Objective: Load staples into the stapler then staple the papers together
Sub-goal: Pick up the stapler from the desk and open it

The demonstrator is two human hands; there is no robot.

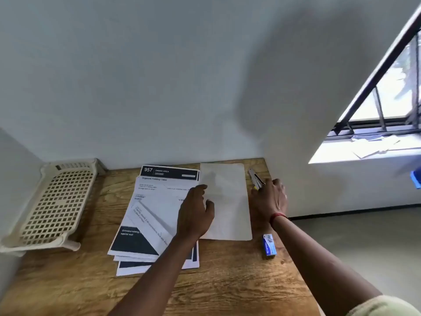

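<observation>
1. The left hand (196, 213) lay palm down on the wooden table (227, 281), across the seam where the printed papers (155, 201) met the blank sheet (230, 201). Its fingers were relaxed and only slightly bent, with the thumb set apart on the blank sheet, and it pinched nothing.
2. The right hand (271, 199) was at the table's far right edge, its fingers curled over the near end of the stapler (254, 177). A red band (278, 216) circled its wrist.
3. The stapler sat just beside the blank sheet's upper right corner, near the wall (159, 87). Its metal front stuck out beyond the fingers and its layers looked fanned apart; the blur hid whether any staples were inside.
4. The staple box (269, 244), blue and white, lay on the table near the blank sheet's lower right corner, just beside the right forearm.
5. The printed papers formed a loose, skewed pile of several sheets left of the blank sheet, and the top one bore "957" in a dark header.
6. A cream latticed basket (57, 201) rested at the table's left end, well apart from the papers.
7. A barred window (391, 94) stood at the right.
</observation>
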